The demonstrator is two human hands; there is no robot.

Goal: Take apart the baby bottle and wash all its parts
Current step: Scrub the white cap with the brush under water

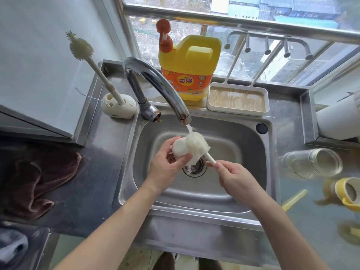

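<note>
Two hands meet over the sink [253, 164], just below the tap [155, 80], whose thin stream of water [190, 129] falls onto the head of a pale silicone brush [196, 148]. The left hand [165, 168] grips a white cap-like bottle part [180, 150], fingers and thumb curled round its body. The right hand [233, 176] pinches the brush's slim handle near its lower end, fingers closed on it. The bristles press against the white part above the drain [194, 167]; whether they reach inside its opening cannot be told from this angle. The step in hand looks like scrubbing this one piece under running water. To do it well, the left hand should turn the part a little at a time so the bristles reach every face, rim and inner corner. The right hand should twist the handle rather than only push, with the work held low in the basin so the spray lands in the sink. A wet, smooth part may slip, so a firm hold matters. On the counter to the right, well apart from the basin, the glass bottle body [311, 164] lies on its side. Near it are a yellow collar [348, 191] and a yellow straw [294, 199]. The detergent jug [187, 67] stands behind the tap, within reach if more soap is wanted.
</note>
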